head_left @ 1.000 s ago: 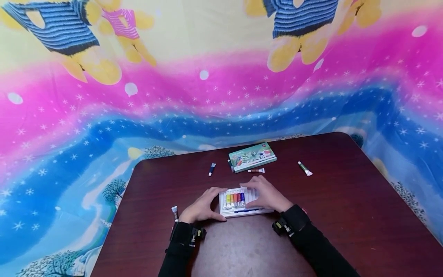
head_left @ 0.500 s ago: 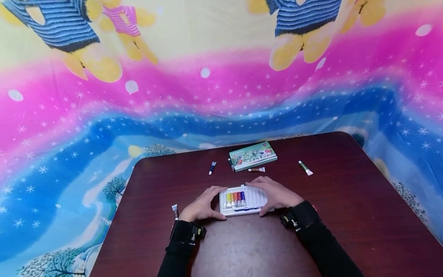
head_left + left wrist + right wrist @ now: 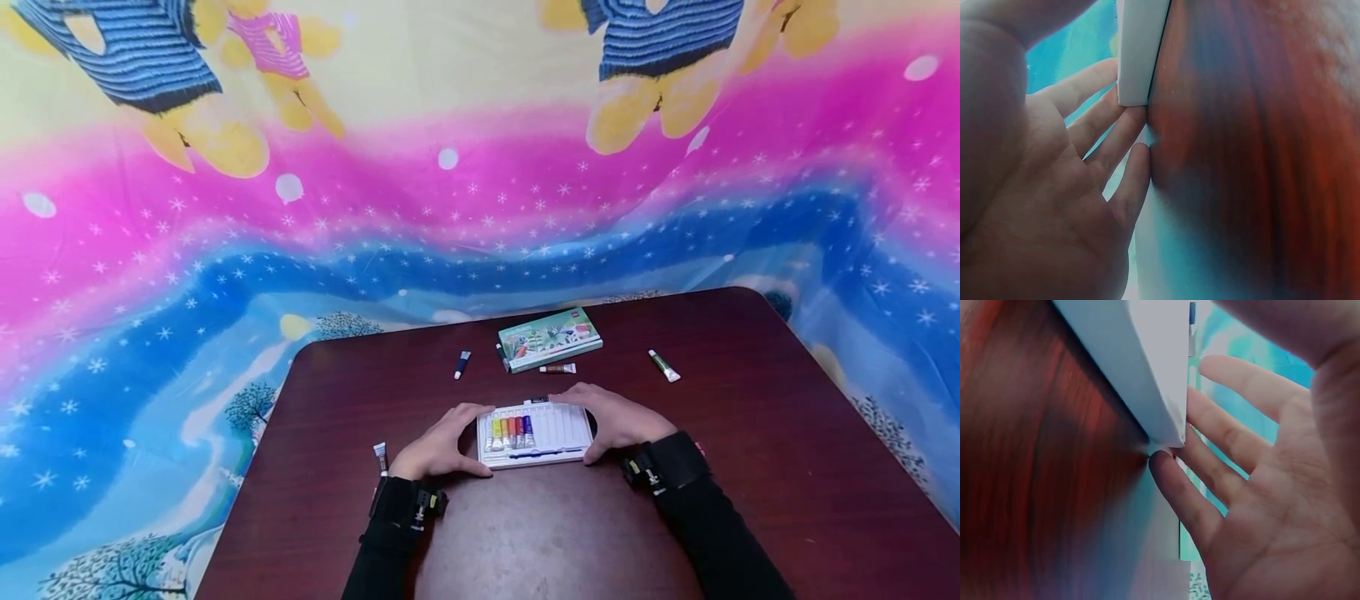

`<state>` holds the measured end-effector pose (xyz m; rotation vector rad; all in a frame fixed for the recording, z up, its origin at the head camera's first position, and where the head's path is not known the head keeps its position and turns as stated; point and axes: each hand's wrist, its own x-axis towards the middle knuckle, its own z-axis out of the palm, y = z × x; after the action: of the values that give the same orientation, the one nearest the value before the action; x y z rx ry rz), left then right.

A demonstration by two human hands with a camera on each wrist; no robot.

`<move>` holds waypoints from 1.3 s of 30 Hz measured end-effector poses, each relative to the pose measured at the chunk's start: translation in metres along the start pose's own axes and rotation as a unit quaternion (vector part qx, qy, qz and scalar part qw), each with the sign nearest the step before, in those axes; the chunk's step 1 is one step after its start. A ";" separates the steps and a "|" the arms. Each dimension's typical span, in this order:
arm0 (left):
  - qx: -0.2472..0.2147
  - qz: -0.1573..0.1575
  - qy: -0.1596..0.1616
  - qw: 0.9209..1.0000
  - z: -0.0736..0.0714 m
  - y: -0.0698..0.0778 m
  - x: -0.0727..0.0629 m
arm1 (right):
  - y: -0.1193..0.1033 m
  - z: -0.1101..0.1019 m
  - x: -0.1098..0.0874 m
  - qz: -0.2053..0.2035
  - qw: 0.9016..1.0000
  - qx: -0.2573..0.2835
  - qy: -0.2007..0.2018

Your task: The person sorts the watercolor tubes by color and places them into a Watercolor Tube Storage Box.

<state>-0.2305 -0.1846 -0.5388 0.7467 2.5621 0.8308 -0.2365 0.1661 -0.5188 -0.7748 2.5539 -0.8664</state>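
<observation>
A white paint tray [image 3: 566, 429] lies on the table between both hands. Several paint tubes [image 3: 510, 432], yellow through violet, fill its left slots, and a blue paintbrush [image 3: 536, 454] lies along the front; the right slots are bare. My left hand [image 3: 435, 446] holds the left end, thumb at the front corner and index finger at the back. At the right end, my right hand [image 3: 626, 421] spans the tray the same way. Both wrist views show fingertips against the tray's side [image 3: 1138, 62] and corner [image 3: 1163, 394]. A black tube [image 3: 537, 400] lies just behind the tray.
Toward the back stands a green illustrated box [image 3: 551, 337], with a dark tube [image 3: 502, 357] at its left and a brown tube [image 3: 558, 368] before it. A blue tube [image 3: 462, 365], a green tube [image 3: 663, 365] and another tube [image 3: 381, 458] near the left wrist lie loose.
My right hand has slid rightward from over the tray's slots to its right end, uncovering those slots and the black tube behind. The left hand and the tray stay put.
</observation>
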 end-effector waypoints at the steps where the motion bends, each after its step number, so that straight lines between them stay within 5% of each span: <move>1: 0.001 -0.002 -0.002 1.000 0.000 0.000 0.000 | 0.001 0.000 0.000 -0.001 1.000 0.001 -0.002; 15: -0.010 -0.002 0.004 1.000 -0.001 0.006 -0.004 | 0.006 0.005 0.000 -0.006 1.000 0.014 -0.011; 21: -0.071 0.034 0.035 0.996 -0.020 -0.002 0.006 | 0.004 0.003 0.000 0.000 1.000 0.011 -0.011; 27: 0.029 -0.023 0.169 0.985 -0.042 -0.017 0.039 | 0.001 0.000 -0.001 0.002 1.000 0.006 -0.009; 31: 0.099 -0.064 0.147 0.982 -0.049 -0.027 0.056 | 0.002 0.001 -0.001 -0.002 1.000 0.008 -0.013; 35: 0.124 -0.063 0.118 0.983 -0.053 -0.029 0.064 | 0.002 0.001 0.000 -0.003 1.000 0.012 -0.013; 39: 0.139 -0.055 0.123 0.981 -0.052 -0.023 0.070 | 0.004 0.000 -0.001 0.003 1.000 0.016 -0.009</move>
<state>-0.3196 -0.1829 -0.5243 0.6025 2.9538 0.5657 -0.2371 0.1697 -0.5212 -0.7602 2.5198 -0.8926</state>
